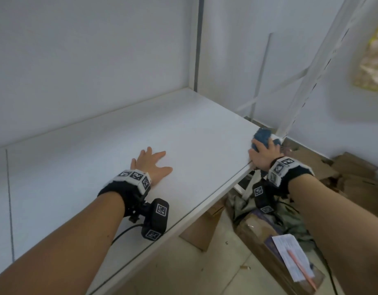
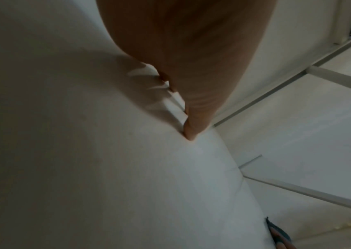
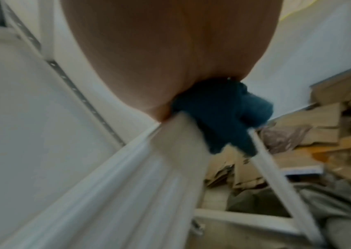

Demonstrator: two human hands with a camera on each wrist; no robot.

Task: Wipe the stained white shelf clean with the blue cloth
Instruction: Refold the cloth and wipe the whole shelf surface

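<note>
The white shelf [image 1: 120, 141] fills the left and middle of the head view, and I see no stain on it. My left hand [image 1: 154, 165] lies flat on its top with fingers spread, holding nothing. My right hand [image 1: 261, 155] grips the bunched blue cloth [image 1: 262, 135] at the shelf's front right corner, beside the upright post. In the right wrist view the blue cloth [image 3: 223, 116] hangs over the shelf's front edge [image 3: 127, 168] under my palm. The left wrist view shows my fingers [image 2: 189, 131] pressed on the shelf [image 2: 85, 151], with the blue cloth [image 2: 276, 230] at the far edge.
A slotted white post [image 1: 315, 67] rises at the right corner, with a thin cross brace [image 1: 275, 90] behind it. Flattened cardboard [image 1: 354, 173], a brown box with a paper slip [image 1: 290, 256] and crumpled fabric [image 1: 290, 218] lie on the floor under and right of the shelf.
</note>
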